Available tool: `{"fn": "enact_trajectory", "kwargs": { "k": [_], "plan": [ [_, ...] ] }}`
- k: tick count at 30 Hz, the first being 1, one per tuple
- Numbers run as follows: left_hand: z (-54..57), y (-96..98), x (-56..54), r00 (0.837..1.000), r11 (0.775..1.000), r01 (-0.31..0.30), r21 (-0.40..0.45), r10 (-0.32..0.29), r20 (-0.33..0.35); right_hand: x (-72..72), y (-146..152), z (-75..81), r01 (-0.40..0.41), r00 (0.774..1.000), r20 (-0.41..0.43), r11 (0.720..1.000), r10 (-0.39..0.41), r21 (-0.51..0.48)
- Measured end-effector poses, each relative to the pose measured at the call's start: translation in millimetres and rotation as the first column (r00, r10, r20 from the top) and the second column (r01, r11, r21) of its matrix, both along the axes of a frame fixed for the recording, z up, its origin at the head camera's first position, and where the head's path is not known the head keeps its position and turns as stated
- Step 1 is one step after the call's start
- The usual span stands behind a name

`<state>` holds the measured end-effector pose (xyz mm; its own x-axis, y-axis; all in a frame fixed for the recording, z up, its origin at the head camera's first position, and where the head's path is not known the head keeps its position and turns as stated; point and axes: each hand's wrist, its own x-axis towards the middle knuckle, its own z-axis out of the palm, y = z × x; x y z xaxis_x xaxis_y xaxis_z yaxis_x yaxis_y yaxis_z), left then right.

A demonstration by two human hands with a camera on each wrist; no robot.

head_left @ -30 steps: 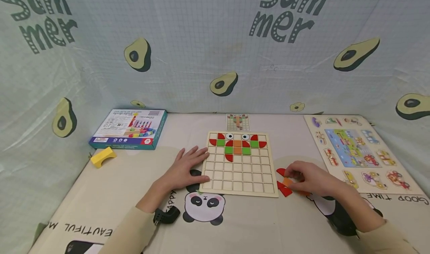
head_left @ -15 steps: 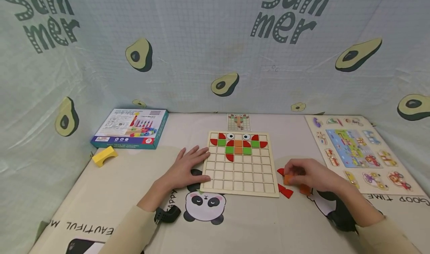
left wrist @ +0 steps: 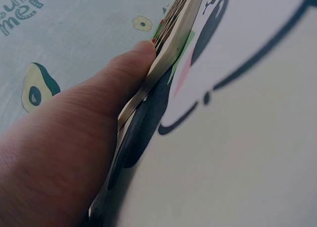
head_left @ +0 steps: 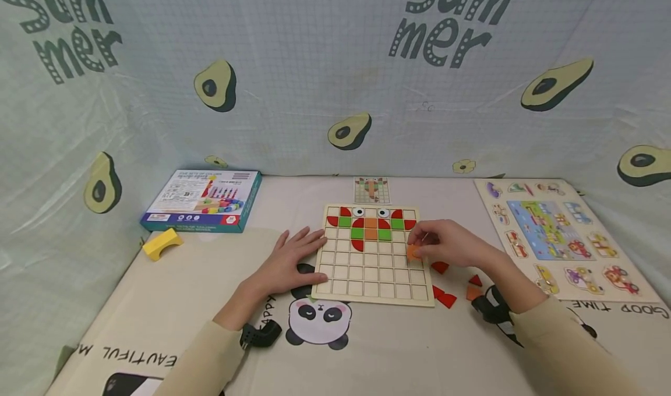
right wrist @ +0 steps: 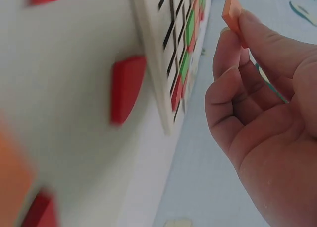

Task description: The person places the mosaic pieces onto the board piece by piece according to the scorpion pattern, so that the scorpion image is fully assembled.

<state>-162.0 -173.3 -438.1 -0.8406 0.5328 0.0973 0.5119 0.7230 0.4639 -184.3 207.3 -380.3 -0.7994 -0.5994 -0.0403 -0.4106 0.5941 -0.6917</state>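
A wooden grid board (head_left: 377, 297) lies mid-table, its upper rows holding red quarter-rounds, green and orange squares and two eye tiles (head_left: 383, 213). My left hand (head_left: 290, 263) rests along the board's left edge, fingers spread and the thumb (left wrist: 131, 63) on its rim. Over the board's right side, my right hand (head_left: 453, 244) pinches an orange square tile (right wrist: 232, 13) between thumb and fingertips. Beside the board's right edge lie a red quarter-round (head_left: 440, 267), red triangles (head_left: 447, 300) and another orange tile (head_left: 474, 292).
A small pattern card (head_left: 371, 190) lies behind the board. At the left are a boxed toy set (head_left: 201, 201) and a yellow arch block (head_left: 162, 244). A wooden picture puzzle (head_left: 561, 239) lies at the right. A printed curtain (head_left: 293, 64) hangs behind.
My right hand has picked up an orange tile from the loose pieces and moved left and away from me, over the board's right edge. The left hand has stayed in place.
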Motion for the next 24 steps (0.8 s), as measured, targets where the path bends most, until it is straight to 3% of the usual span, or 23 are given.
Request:
{"fn": "enact_trajectory", "kwargs": {
  "k": [15,24],
  "plan": [
    [1.7,0.7,2.2,1.000,1.000,-0.011,-0.005,0.012,0.016,-32.3,-58.3,-6.8,-0.041,0.999,0.001,0.999,0.041,-0.004],
    [-0.2,0.0,1.0,1.000,1.000,-0.008,0.000,0.008,0.009,-35.1,-78.4,-7.7,-0.082,0.996,-0.017,0.995,0.083,0.061]
  ]
}}
